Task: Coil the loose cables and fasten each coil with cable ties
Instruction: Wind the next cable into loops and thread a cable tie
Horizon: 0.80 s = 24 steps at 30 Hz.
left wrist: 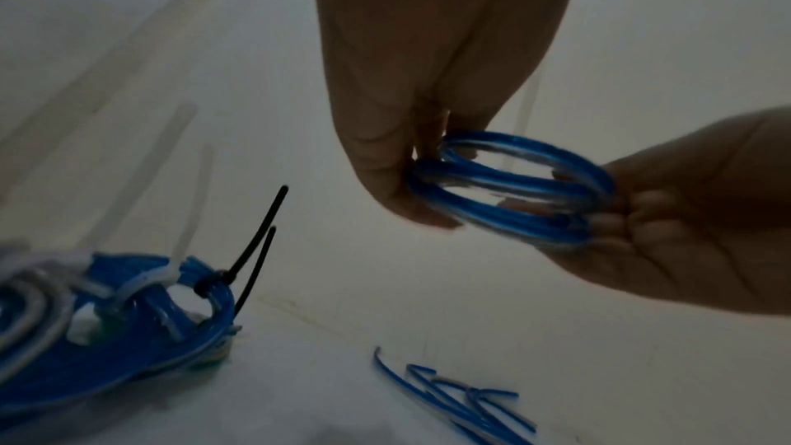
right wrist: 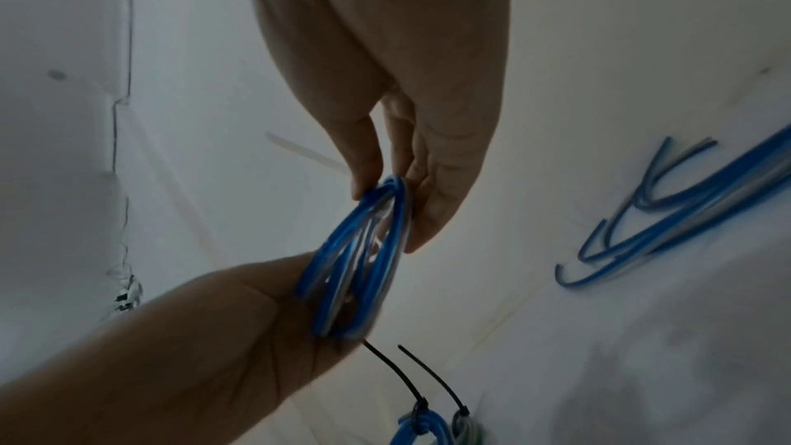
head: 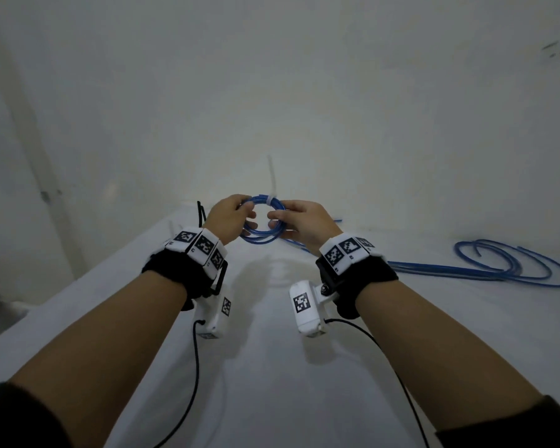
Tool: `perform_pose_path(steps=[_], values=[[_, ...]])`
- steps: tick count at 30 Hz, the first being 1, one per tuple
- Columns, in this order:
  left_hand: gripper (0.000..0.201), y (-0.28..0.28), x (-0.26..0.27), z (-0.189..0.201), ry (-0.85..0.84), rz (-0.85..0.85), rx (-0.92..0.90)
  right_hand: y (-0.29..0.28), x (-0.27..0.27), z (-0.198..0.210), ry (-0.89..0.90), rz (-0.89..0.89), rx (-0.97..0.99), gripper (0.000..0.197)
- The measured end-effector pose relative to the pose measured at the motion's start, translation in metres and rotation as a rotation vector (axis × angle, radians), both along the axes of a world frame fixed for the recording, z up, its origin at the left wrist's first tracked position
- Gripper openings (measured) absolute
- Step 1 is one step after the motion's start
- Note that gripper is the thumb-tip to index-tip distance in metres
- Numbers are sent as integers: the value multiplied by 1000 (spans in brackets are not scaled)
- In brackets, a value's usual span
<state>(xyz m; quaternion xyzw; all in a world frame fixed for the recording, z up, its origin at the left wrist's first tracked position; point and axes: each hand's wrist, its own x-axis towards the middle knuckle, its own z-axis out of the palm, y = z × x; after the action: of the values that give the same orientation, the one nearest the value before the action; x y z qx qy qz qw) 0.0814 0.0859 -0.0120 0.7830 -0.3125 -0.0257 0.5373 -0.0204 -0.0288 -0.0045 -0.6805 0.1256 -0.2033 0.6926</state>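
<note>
A small blue cable coil hangs in the air over the white table, held from both sides. My left hand pinches its left edge between thumb and fingers; the left wrist view shows that grip. My right hand pinches the opposite edge, with its fingertips on the coil. A white cable tie wraps the top of the coil, and its tail points straight up.
Loose blue cables lie in loops on the table's right side, with cut ends close by. A pile of tied coils with black tie tails sits at the left. A pale wall stands behind the table.
</note>
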Motion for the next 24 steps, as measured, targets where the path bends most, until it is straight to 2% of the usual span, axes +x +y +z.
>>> perform_pose_path(steps=[3,6,9,10,12,14,22,24], values=[[27,-1,16,-6,-35,120,-2,0,26,-10,25,-40,110,27],[26,-4,36,-14,-47,171,136,-3,56,-20,127,-66,146,17],[34,-4,54,-17,-117,242,305,-12,88,-34,245,-86,93,2],[35,-3,59,-17,-130,266,314,-16,98,-40,292,-92,34,6],[31,-3,68,-16,-167,294,310,-24,116,-53,381,-74,-89,28],[27,-5,72,-15,-218,305,324,-29,126,-62,441,-50,-135,37],[23,-24,71,-11,-248,211,398,-44,136,-76,512,-14,-252,43],[24,-31,68,-12,-237,192,408,-50,130,-74,524,-24,-259,37]])
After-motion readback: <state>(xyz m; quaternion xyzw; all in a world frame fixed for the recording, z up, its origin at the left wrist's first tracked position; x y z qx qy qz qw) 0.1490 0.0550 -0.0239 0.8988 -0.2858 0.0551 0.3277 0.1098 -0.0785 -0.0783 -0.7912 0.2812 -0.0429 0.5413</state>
